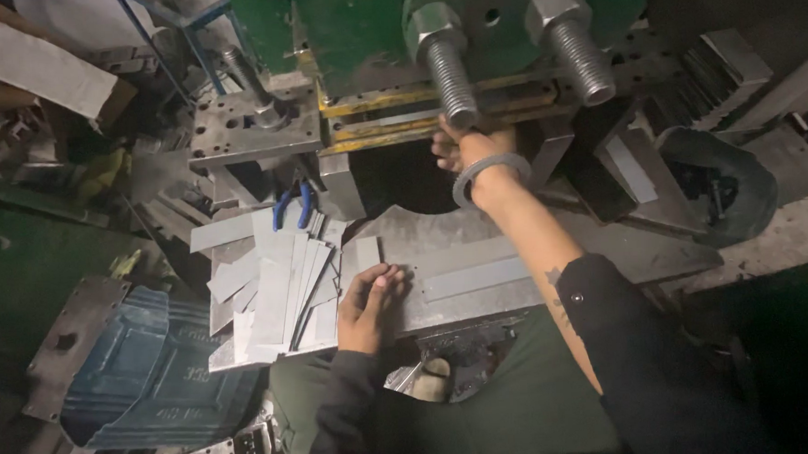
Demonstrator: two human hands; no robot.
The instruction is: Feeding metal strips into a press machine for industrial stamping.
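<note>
Under the green press (pixel 359 25), the right hand (pixel 462 149) reaches in, grip hidden, while the left hand (pixel 367 301) rests flat, fingers together, beside a fanned stack of metal strips (pixel 275 296).

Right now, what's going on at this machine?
A person sits at a green press. Their right hand, with a metal bangle on the wrist, reaches into the gap under the press head. Their left hand rests flat on the steel work table, touching a fanned stack of grey metal strips. Blue-handled pliers lie behind the stack.
</note>
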